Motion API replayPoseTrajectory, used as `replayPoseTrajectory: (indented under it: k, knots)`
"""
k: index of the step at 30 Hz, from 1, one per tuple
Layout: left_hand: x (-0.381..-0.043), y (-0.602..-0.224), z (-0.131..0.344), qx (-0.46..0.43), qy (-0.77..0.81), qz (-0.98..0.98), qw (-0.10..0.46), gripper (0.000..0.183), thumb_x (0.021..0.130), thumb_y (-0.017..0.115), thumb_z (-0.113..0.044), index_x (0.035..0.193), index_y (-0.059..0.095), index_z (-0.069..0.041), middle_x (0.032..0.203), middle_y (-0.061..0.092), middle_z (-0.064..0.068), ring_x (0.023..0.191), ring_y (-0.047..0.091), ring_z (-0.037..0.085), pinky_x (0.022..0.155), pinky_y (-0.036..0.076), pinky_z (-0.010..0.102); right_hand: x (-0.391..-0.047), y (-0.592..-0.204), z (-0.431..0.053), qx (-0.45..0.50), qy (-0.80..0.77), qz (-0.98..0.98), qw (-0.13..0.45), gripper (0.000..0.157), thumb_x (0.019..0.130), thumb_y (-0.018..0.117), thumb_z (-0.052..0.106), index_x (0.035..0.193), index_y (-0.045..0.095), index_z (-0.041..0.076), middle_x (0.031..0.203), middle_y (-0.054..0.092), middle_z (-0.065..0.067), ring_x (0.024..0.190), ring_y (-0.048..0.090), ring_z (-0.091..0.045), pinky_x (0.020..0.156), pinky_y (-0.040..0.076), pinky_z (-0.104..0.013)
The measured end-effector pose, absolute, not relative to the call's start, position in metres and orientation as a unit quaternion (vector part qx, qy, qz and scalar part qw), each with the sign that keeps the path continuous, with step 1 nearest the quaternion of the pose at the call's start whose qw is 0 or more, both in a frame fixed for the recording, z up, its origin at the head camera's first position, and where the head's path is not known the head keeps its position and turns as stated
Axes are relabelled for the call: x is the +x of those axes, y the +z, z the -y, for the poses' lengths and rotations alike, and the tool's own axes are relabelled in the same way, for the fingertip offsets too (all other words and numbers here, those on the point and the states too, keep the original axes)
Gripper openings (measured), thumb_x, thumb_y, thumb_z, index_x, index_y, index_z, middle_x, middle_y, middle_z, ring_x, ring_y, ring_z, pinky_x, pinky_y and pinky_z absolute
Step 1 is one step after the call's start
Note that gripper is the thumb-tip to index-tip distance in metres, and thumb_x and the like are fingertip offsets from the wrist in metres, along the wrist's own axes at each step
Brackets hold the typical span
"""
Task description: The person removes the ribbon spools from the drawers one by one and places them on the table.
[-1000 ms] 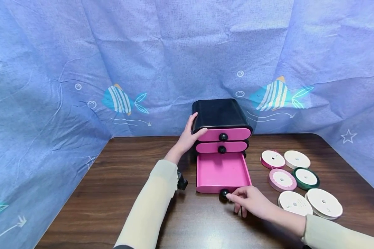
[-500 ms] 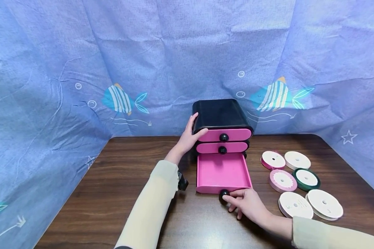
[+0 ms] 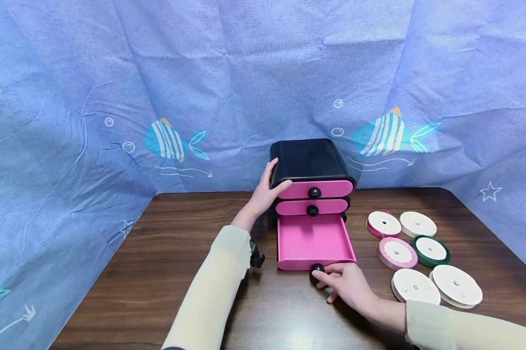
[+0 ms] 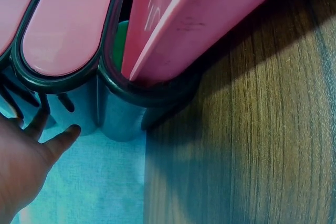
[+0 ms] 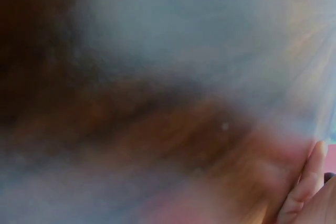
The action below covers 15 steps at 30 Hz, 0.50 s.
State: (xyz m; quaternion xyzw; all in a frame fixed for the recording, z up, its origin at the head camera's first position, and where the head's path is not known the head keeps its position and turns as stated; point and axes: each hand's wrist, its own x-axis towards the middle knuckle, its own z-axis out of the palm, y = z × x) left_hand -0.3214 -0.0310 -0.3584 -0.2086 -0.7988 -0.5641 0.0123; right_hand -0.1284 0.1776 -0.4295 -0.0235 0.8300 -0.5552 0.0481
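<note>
A black cabinet (image 3: 308, 158) with pink drawers stands at the back of the table in the head view. Its bottom drawer (image 3: 313, 238) is pulled far out and bare inside, while the two upper drawers are closed. My right hand (image 3: 350, 287) pinches the round black knob (image 3: 317, 268) of that bottom drawer between thumb and fingers. Against the cabinet's left side rests my left hand (image 3: 263, 194), fingers extended and thumb at the front edge. The left wrist view shows this hand (image 4: 26, 156) beside the drawer tiers, with the drawer (image 4: 205, 24) jutting out.
Several ribbon spools lie on the table's right side, among them a pink one (image 3: 397, 253), a green one (image 3: 431, 251) and a white one (image 3: 456, 286). A blue fish-print cloth (image 3: 245, 87) hangs behind the brown wooden table (image 3: 158, 272).
My right hand has closed in on the knob from the right and gripped it. The bottom drawer has shifted slightly inward. My left hand stays on the cabinet's side.
</note>
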Motion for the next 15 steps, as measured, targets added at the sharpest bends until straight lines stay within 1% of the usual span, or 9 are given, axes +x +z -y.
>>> replayPoseTrajectory:
  k: [3, 5, 8, 10, 11, 15]
  knots:
    - [-0.322, -0.357, 0.033, -0.216, -0.564, 0.797, 0.002, 0.078, 0.092, 0.061, -0.046, 0.154, 0.015, -0.04, 0.163, -0.004, 0.001, 0.147, 0.004, 0.021, 0.111, 0.017, 0.056, -0.128, -0.428, -0.178, -0.019, -0.553, -0.832, 0.041, 0.032, 0.09, 0.07, 0.028, 0.093, 0.072, -0.004, 0.082, 0.073, -0.01, 0.05, 0.066, -0.022, 0.054, 0.051, -0.028]
    - [-0.317, -0.352, 0.033, -0.218, -0.564, 0.797, -0.005, 0.079, 0.093, 0.061, -0.044, 0.155, 0.014, -0.037, 0.163, -0.005, 0.001, 0.147, 0.003, 0.022, 0.111, 0.017, 0.056, -0.129, -0.427, -0.178, -0.013, -0.554, -0.832, 0.042, 0.032, 0.091, 0.069, 0.029, 0.094, 0.072, -0.003, 0.084, 0.074, -0.01, 0.053, 0.067, -0.022, 0.052, 0.051, -0.03]
    - [-0.317, -0.352, 0.033, -0.22, -0.566, 0.794, -0.004, 0.078, 0.093, 0.061, -0.042, 0.155, 0.014, -0.036, 0.163, -0.005, 0.002, 0.147, 0.002, 0.021, 0.112, 0.017, 0.055, -0.132, -0.425, -0.178, -0.006, -0.554, -0.831, 0.045, 0.033, 0.091, 0.069, 0.03, 0.095, 0.071, -0.003, 0.085, 0.074, -0.01, 0.056, 0.068, -0.022, 0.049, 0.05, -0.031]
    - [-0.317, -0.353, 0.033, -0.219, -0.568, 0.794, 0.003, 0.078, 0.092, 0.061, -0.042, 0.155, 0.016, -0.036, 0.163, -0.003, 0.004, 0.147, 0.004, 0.022, 0.111, 0.018, 0.056, -0.136, -0.423, -0.179, -0.004, -0.554, -0.832, 0.045, 0.034, 0.091, 0.069, 0.03, 0.094, 0.071, -0.003, 0.085, 0.074, -0.01, 0.058, 0.069, -0.021, 0.048, 0.05, -0.031]
    - [-0.321, -0.358, 0.032, -0.219, -0.568, 0.793, 0.01, 0.078, 0.091, 0.062, -0.043, 0.155, 0.017, -0.038, 0.163, -0.003, 0.004, 0.147, 0.004, 0.021, 0.111, 0.018, 0.055, -0.138, -0.422, -0.179, -0.003, -0.553, -0.832, 0.044, 0.034, 0.091, 0.069, 0.031, 0.094, 0.071, -0.003, 0.085, 0.074, -0.01, 0.058, 0.069, -0.021, 0.048, 0.05, -0.031]
    - [-0.321, -0.358, 0.033, -0.221, -0.568, 0.793, 0.013, 0.077, 0.091, 0.061, -0.043, 0.154, 0.017, -0.038, 0.163, -0.002, 0.004, 0.147, 0.004, 0.021, 0.111, 0.017, 0.055, -0.147, -0.42, -0.18, 0.004, -0.544, -0.838, 0.041, 0.034, 0.091, 0.069, 0.032, 0.095, 0.072, -0.002, 0.086, 0.074, -0.009, 0.06, 0.069, -0.02, 0.048, 0.049, -0.031]
